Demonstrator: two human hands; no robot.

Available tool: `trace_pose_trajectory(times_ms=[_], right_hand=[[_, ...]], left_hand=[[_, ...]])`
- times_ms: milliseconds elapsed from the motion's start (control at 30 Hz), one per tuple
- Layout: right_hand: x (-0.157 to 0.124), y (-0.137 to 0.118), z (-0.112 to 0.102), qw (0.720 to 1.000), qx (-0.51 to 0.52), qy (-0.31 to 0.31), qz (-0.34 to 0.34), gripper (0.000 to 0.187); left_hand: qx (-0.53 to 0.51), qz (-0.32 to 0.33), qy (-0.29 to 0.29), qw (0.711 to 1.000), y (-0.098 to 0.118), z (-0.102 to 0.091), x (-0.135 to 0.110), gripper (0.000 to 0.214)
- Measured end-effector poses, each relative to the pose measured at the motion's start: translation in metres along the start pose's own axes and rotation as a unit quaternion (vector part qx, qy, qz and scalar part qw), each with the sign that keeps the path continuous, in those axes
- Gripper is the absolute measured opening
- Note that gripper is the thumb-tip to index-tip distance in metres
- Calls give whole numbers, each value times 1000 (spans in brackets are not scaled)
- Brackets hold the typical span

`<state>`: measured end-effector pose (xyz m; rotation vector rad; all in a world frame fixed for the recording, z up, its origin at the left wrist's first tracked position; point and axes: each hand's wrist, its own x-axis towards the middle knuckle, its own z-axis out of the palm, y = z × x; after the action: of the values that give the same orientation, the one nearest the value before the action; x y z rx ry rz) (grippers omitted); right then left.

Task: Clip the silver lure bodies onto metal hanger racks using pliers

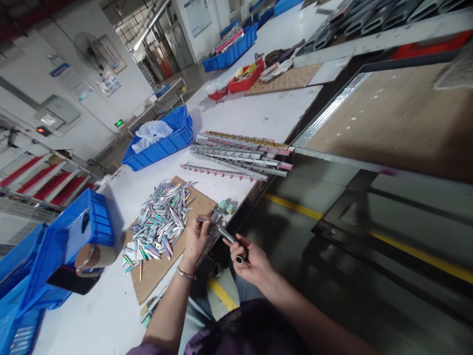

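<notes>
My left hand (197,240), a bracelet at its wrist, pinches a small slim metal piece (201,220) at the cardboard's right edge. My right hand (252,260) is closed around a grey metal cylindrical tool (229,237); its narrow tip points toward my left hand, and its round end shows near the thumb. Left of my hands, a heap of shiny, iridescent spindle-shaped pieces (158,222) lies on a cardboard sheet (201,197). Just beyond my fingers, a metal fixture with green pads (229,207) sits at the table edge.
Long metal strips (236,157) lie stacked beyond the cardboard. A blue crate (162,144) with plastic bags stands behind it. At left are another blue crate (100,217), a mug (98,257) and a phone (70,280). A wood-topped, metal-framed surface (399,113) stands to the right.
</notes>
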<state>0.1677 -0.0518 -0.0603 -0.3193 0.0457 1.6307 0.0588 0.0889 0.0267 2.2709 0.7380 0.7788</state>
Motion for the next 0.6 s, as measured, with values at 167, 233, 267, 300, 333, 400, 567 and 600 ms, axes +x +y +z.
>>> trace_pose_trajectory(times_ms=[167, 233, 267, 300, 333, 400, 567, 600], right_hand=[[7, 0, 7, 994, -97, 9, -53, 25], [8, 1, 9, 982, -165, 28, -90, 31], [7, 1, 9, 973, -199, 39, -106, 35], [5, 0, 9, 964, -232, 50, -121, 38], [3, -1, 8, 955, -261, 59, -132, 37], [-2, -5, 5, 907, -373, 87, -173, 28], [-7, -11, 1, 645, -682, 148, -311, 30], [-5, -11, 1, 704, -624, 139, -307, 26]], left_hand=[[16, 19, -9, 1000, -1, -1, 0, 17], [19, 25, -8, 999, -4, 0, 0, 18], [23, 28, -7, 999, -5, 0, 0, 19], [28, 33, -8, 999, -5, 0, 0, 20], [34, 39, -9, 999, -6, 0, 0, 20], [47, 54, -16, 997, -5, 1, 1, 20], [66, 65, -37, 995, 0, 0, 2, 19], [66, 62, -37, 995, 1, 0, 2, 19]])
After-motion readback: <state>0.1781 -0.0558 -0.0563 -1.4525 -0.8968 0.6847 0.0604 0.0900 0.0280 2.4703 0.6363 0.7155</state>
